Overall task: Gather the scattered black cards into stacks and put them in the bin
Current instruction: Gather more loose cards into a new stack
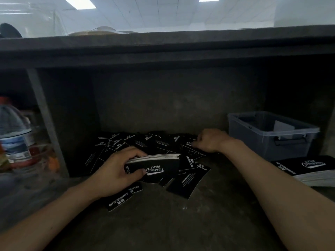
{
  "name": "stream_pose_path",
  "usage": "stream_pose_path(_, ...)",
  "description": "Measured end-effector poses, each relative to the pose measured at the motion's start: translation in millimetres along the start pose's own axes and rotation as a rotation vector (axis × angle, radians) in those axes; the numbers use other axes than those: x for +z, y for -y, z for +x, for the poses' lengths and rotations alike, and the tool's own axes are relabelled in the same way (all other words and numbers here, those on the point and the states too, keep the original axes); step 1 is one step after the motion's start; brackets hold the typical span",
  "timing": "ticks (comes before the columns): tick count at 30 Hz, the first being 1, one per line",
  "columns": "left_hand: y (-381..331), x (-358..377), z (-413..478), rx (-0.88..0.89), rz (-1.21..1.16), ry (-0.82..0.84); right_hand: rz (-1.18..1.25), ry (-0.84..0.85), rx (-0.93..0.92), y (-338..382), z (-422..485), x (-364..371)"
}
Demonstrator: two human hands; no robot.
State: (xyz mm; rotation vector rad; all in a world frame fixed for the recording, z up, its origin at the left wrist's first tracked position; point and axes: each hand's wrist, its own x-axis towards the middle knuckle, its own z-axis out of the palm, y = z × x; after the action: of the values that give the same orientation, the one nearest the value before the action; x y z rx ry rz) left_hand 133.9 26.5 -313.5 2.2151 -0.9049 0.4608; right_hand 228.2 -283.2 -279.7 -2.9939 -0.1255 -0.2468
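I face a dark, grimy concrete desk [163, 223] set into a shadowed alcove, with a thick dark shelf [163, 49] running across above it. A grey upright post [45, 115] stands at the left. Beyond it, blurred, is a clear plastic water bottle [14, 131] with a red cap, beside something orange I cannot identify. Overhead, a white panelled ceiling carries two bright light panels [79, 2].

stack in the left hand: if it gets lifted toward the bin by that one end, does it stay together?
Probably fans: the left hand pinches the card stack at one end, and its free edges already look splayed. Cards look thin and smooth, so likely slippery. The far end may droop.
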Motion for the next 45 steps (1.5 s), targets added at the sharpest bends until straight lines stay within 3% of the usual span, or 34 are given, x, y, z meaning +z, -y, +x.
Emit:
stream_pose_path(4, 1, 0, -1, 0.004, 0.006, 0.002, 0.151, 0.042, 0.032, -3, -14, 1)
stream_pose_path(9, -2, 0, -1, -0.005, -0.020, 0.018, 0.306, -0.002, 0.210, -9, -21, -18)
stream_pose_path(12, -1, 0, -2, -0.035, -0.046, 0.006, 0.713, -0.168, 0.180, -4, -26, -31)
stream_pose_path(14, 1, 0, -2, -0.057, -0.041, -0.004, 0.970, -0.187, 0.015, 6, -36, -37)
stream_pose_path(15, 3, 0, -3, -0.067, -0.033, -0.010, 0.991, -0.101, -0.087, 12, -42, -38)
stream_pose_path(17, 4, 0, -3, -0.079, -0.035, -0.011, 0.928, 0.254, -0.227, 27, -52, -35)
stream_pose_path(19, 5, 1, -3, -0.071, -0.066, 0.000, 0.902, 0.517, -0.284, 31, -52, -30)
stream_pose_path(20, 6, 1, -2, -0.064, -0.083, 0.011, 0.938, 0.493, -0.255, 30, -48, -30)
stream_pose_path(22, 5, 1, -3, -0.055, -0.108, 0.034, 0.896, 0.190, -0.112, 21, -39, -28)
stream_pose_path(24, 4, 2, -2, -0.037, -0.102, 0.037, 0.485, -0.102, -0.001, 5, -29, -24)
stream_pose_path(26, 3, 2, -2, -0.034, -0.093, 0.039, 0.202, -0.016, 0.065, -3, -27, -13)
stream_pose_path(28, 3, 0, -2, -0.038, -0.095, 0.046, 0.213, 0.093, 0.131, -4, -28, -5)
stream_pose_path(34, 3, 1, -2, -0.039, -0.094, 0.047, 0.268, 0.084, 0.267, -11, -29, -26)
stream_pose_path(36, 3, 2, -2, -0.045, -0.091, 0.050, 0.364, -0.023, 0.284, -14, -29, -32)
stream_pose_path(39, 3, 2, -2, -0.052, -0.097, 0.044, 0.918, -0.235, 0.285, -7, -30, -42)
stream_pose_path(41, 4, 1, -1, -0.048, -0.087, 0.036, 1.214, -0.280, 0.190, 2, -34, -44)
stream_pose_path(45, 3, 2, 0, -0.033, -0.069, 0.035, 1.375, -0.279, 0.050, 24, -38, -34)
